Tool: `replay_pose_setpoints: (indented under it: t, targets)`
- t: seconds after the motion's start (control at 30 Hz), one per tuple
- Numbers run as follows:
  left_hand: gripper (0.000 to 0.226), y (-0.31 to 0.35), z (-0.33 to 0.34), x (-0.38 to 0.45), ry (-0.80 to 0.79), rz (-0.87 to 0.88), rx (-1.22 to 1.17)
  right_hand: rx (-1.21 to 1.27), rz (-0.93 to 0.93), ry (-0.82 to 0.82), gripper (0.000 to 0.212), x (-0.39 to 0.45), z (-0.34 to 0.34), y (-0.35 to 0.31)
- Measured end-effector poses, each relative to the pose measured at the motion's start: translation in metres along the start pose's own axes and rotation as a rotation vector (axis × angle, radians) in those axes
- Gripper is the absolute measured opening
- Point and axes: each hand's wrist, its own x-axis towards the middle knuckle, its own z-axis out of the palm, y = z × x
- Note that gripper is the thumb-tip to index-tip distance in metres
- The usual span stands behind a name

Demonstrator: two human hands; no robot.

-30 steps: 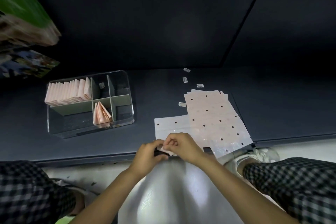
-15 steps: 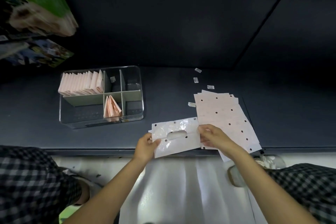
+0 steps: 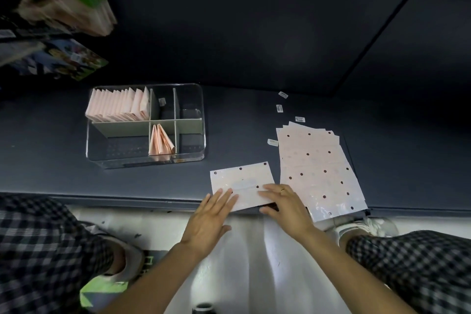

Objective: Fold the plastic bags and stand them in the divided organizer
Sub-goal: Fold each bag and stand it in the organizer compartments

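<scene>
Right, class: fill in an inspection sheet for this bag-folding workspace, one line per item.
Surface: dark platform, bags and organizer on it.
Job's things: clear divided organizer, folded bags standing in two compartments; one dotted bag lying flat; unfolded stack to its right.
Clutter: small labels scattered behind the stack.
Grippers: left hand and right hand flat on the bag.
Cables: nothing seen.
Surroundings: dark wall; blurred printed boxes upper left.
</scene>
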Motion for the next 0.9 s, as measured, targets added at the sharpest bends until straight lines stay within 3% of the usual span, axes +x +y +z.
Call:
replay_pose_setpoints:
  t: [0.17,0.3,0.43,0.6,0.73,0.9]
  targets:
    - [0.068,-0.004,-0.018,-0.002,0.061,0.067,0.131,-0.089,-0.035,-0.013,0.041,-0.004,0.001,0.002]
    - [0.053,-0.007,-0.021,-0.002,0.183,0.108,-0.035,-0.064,-0.021,-0.032,0.048,-0.001,0.000,0.000]
    - [0.035,-0.011,-0.021,0.001,0.042,-0.054,-0.292,0.064,0.002,-0.053,0.035,0.007,-0.006,0.007]
    - [0.018,-0.011,-0.026,0.006,0.073,-0.257,-0.423,0.403,0.181,-0.063,0.013,0.015,-0.021,0.010]
    - [0.023,-0.015,-0.029,0.009,0.100,-0.354,-0.550,0.555,0.291,-0.040,0.028,0.016,-0.023,0.005]
    - [0.018,-0.015,-0.030,0.016,0.169,-0.504,-0.731,0.545,0.380,-0.010,0.025,0.022,-0.016,-0.006]
